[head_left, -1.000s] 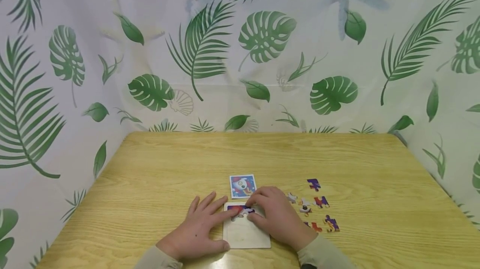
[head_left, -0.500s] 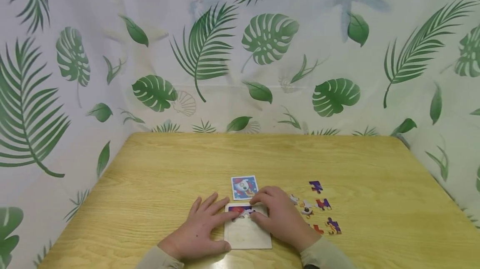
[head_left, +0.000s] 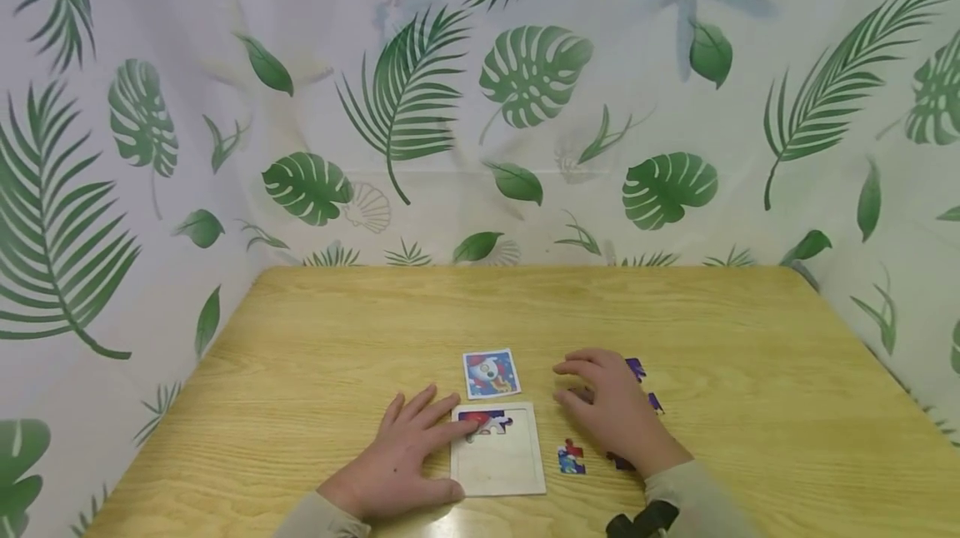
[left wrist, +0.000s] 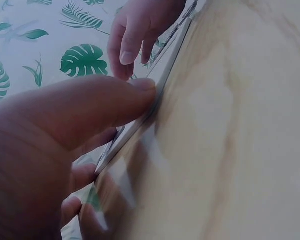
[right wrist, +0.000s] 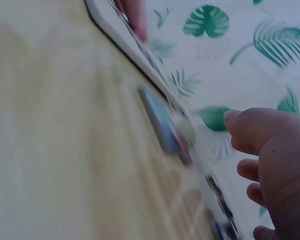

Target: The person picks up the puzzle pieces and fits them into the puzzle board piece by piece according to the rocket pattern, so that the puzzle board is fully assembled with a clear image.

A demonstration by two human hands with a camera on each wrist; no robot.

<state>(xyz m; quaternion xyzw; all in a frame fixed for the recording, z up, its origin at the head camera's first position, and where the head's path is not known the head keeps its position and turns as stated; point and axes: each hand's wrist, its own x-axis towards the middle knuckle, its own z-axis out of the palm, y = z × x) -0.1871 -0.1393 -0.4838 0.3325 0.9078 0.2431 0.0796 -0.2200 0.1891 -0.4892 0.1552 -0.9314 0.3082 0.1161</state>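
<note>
Head view: pale square wooden puzzle tray (head_left: 502, 467) flat on yellow wood-grain bench (head_left: 337, 321). Joined purple, red and white jigsaw pieces (head_left: 495, 420) sit in the tray's far left corner. Left hand (head_left: 397, 459) at the tray's left, fingers spread and straight, index on the pieces, thumb at the near corner. Right hand (head_left: 618, 409) right of the tray, fingers loosely bent, thumb apart, no piece visible in grip. Blue, white and red jigsaw piece (head_left: 572, 456) right of the tray; purple jigsaw pieces (head_left: 635, 368) farther right, partly covered by the right hand. Square rocket picture card (head_left: 491, 374) just beyond the tray.

Left wrist: left thumb on the tray edge, right hand past it.

Right wrist: blurry; thumb and fingers apart near the tray.
</note>
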